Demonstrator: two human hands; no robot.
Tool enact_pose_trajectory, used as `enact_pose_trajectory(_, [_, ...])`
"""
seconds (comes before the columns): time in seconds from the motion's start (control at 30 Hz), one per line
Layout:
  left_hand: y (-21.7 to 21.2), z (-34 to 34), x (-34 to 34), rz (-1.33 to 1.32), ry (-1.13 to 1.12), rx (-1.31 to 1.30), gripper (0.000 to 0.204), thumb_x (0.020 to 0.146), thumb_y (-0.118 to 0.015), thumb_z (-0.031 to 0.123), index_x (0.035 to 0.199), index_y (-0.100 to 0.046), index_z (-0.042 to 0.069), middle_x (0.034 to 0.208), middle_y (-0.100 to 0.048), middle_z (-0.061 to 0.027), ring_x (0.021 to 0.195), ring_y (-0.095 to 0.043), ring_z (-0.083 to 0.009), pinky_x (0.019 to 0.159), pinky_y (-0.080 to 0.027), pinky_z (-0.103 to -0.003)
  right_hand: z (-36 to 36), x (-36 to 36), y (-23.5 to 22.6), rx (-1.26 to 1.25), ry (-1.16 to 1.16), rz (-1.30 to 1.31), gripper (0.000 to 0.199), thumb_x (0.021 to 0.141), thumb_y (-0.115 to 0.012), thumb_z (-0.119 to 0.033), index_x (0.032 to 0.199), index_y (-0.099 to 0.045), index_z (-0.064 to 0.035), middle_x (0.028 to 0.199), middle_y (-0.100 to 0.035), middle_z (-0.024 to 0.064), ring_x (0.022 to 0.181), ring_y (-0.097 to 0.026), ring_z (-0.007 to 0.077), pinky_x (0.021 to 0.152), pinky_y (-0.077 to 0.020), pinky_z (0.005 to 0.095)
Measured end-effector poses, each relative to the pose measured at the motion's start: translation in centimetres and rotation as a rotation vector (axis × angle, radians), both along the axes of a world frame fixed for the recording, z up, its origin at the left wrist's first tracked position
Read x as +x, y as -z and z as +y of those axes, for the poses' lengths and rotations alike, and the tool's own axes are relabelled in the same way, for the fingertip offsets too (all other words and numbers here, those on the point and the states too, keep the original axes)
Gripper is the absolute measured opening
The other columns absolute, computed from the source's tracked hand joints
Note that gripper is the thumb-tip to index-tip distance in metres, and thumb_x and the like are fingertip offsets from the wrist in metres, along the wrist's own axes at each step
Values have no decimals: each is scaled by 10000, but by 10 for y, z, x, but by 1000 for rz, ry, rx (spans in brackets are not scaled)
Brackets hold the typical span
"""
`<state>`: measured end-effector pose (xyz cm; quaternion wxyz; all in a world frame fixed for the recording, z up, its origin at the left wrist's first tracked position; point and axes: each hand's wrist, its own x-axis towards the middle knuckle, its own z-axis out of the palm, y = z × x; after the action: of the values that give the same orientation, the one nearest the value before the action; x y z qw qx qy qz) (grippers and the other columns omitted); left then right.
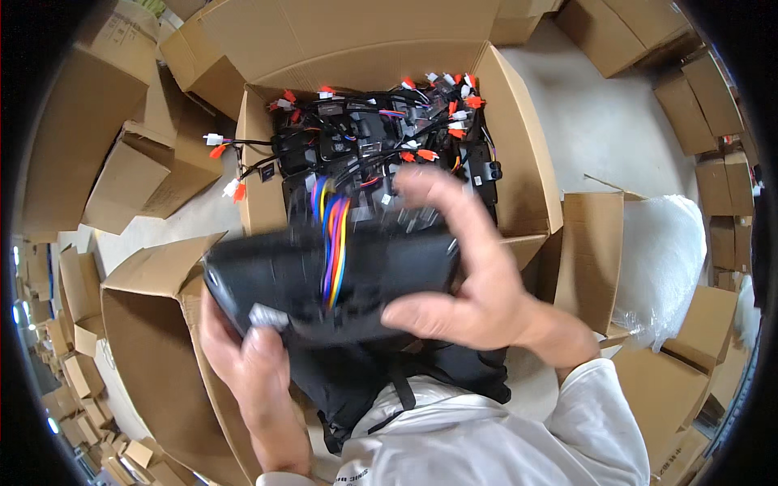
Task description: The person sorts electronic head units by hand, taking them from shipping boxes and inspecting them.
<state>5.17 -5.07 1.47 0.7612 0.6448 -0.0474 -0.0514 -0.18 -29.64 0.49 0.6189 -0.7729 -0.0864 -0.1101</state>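
Observation:
A black plastic case [267, 259], slightly blurred by motion, is tilted in front of me over the near edge of an open carton. A bundle of blue, red, yellow and purple wires [334, 251] loops out of its top, and a small white label sits near its lower left. My left hand [251, 348] grips the case's left end, thumb in front and fingers hidden behind. At the right end my right hand [478, 275] is spread, its thumb over the front face and its blurred fingers raised above the case; whether it touches the case I cannot tell.
The open carton [527, 146] ahead holds several black units [365, 138] with cables ending in red and white plugs; some hang over its left wall. An open carton [154, 356] stands at lower left. Clear plastic wrap [660, 267] bulges from a box at right. More cartons surround the floor.

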Motion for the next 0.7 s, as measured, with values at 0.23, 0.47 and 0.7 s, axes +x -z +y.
enact_pose_trajectory(0.23, [-19,-53,78,89,155,-344,507,913,-687,233,1265,-511,-86,1120,-643,-120,1028,-640,-170,949,-504,-318,-50,38,-37,-315,158,-343,1310,572,-883,-605,1507,-251,60,1460,-406,279,1308,-488,353,1070,-407,433])
enact_pose_trajectory(0.47, [19,-62,103,449,190,-392,367,930,-687,255,1155,-624,-29,1021,-707,-84,866,-687,-139,809,-553,-287,-37,56,-34,-871,-90,-377,740,730,-792,-525,1263,-590,-53,1351,-517,306,1275,-491,464,1088,-377,556])
enact_pose_trajectory(0.7, [25,-48,116,687,110,-378,314,950,-652,296,1116,-669,30,990,-728,-45,865,-705,-159,811,-572,-322,-43,111,-4,-937,-38,-928,358,775,-703,22,1111,-589,72,1189,-617,275,1043,-639,369,822,-575,417])
